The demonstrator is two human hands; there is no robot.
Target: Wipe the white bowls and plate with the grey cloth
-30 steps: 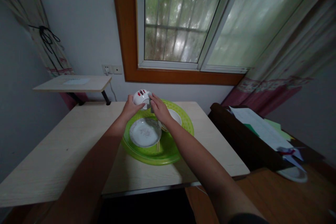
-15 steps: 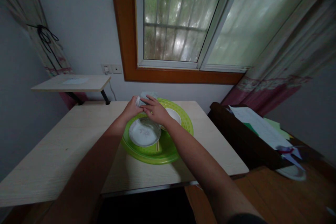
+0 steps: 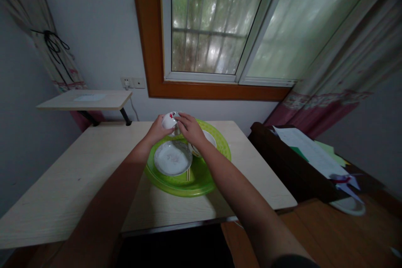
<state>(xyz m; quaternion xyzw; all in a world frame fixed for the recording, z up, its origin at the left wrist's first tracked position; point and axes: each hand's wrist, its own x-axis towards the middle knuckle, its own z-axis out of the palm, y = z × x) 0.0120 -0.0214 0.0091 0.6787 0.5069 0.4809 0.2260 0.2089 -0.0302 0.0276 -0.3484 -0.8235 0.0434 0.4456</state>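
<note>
My left hand (image 3: 156, 131) grips a small white bowl with red marks (image 3: 170, 120), held tilted above the far edge of a round green tray (image 3: 201, 181). My right hand (image 3: 189, 129) is closed against the bowl's right side; something greyish seems pinched in its fingers, but I cannot make it out. In the tray lie a white plate (image 3: 172, 159), a second white bowl (image 3: 209, 138) partly hidden by my right wrist, and a pair of chopsticks (image 3: 188, 174).
The tray rests on a light wooden table (image 3: 63, 188) under a window. A small wall shelf (image 3: 84, 99) hangs at the left. A dark bench with papers (image 3: 309, 150) stands to the right, and a white dish (image 3: 350, 206) lies on the wooden floor.
The bowl has been turned between both hands: its red-marked side showed, then was covered by fingers, and shows again now. Both hands stay over the tray's far edge.
</note>
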